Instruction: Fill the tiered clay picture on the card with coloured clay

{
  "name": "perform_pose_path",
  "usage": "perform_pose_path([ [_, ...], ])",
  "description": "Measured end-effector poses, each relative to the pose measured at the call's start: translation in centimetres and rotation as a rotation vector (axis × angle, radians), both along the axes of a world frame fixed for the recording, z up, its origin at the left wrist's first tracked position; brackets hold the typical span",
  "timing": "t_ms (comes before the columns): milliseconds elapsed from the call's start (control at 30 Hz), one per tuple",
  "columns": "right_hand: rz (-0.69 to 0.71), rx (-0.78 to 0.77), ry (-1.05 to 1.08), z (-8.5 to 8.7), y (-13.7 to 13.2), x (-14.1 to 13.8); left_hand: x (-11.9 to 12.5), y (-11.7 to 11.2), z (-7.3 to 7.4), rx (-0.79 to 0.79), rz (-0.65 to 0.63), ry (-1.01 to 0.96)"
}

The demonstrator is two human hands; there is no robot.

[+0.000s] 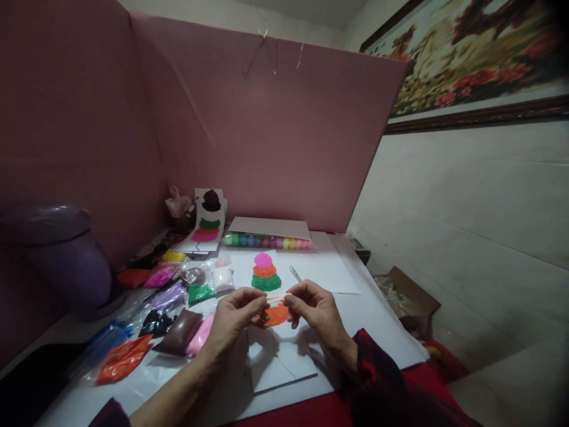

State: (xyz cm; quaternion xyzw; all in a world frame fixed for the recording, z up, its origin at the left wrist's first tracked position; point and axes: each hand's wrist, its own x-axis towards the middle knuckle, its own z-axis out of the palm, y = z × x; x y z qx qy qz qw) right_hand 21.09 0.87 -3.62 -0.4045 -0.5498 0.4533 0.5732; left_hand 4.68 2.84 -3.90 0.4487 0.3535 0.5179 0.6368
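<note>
My left hand (242,309) and my right hand (315,308) face each other over the near part of the white-covered table. Between their pinched thumbs and fingers stretches a thin pale peach strip of what looks like modelling clay (276,298). Right below it lies a white card (284,362) with an orange clay patch (277,315) and a drawn line running down. Above the strip show green clay (265,281), orange clay (265,270) and magenta clay (263,260) layers in a stack. A small slim tool (295,273) lies beyond my right hand. My fingers partly hide the strip's ends.
Several clay bags, among them brown (180,333), orange (123,359) and white (223,279), crowd the left side. A purple bin (71,255) stands farther left. At the back are a long pack of coloured pieces (269,241) and a card with clay layers (208,228).
</note>
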Motion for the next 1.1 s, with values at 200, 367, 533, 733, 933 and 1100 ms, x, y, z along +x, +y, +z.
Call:
perform_pose_path([
  [200,-0.051,0.006,-0.109,-0.5,-0.2,-0.3,0.0,0.0,-0.3,-0.019,-0.081,-0.012],
  [367,0.078,0.089,-0.121,-0.3,-0.8,-0.6,0.2,-0.4,0.1,-0.024,-0.185,0.043],
  [533,0.03,0.257,-0.317,-0.5,-1.1,-0.6,0.3,-0.4,-0.2,0.022,-0.22,0.075],
  [733,-0.022,0.345,-0.404,-0.7,-0.9,-0.3,0.3,-0.3,-0.3,-0.022,-0.251,0.024],
  [933,-0.043,0.42,-0.491,-0.7,-0.8,-0.1,0.1,-0.3,-0.2,-0.044,-0.228,0.006],
  [1100,-0.052,0.437,-0.459,-0.4,-1.0,-0.2,0.1,-0.4,-0.3,-0.073,-0.223,-0.018],
])
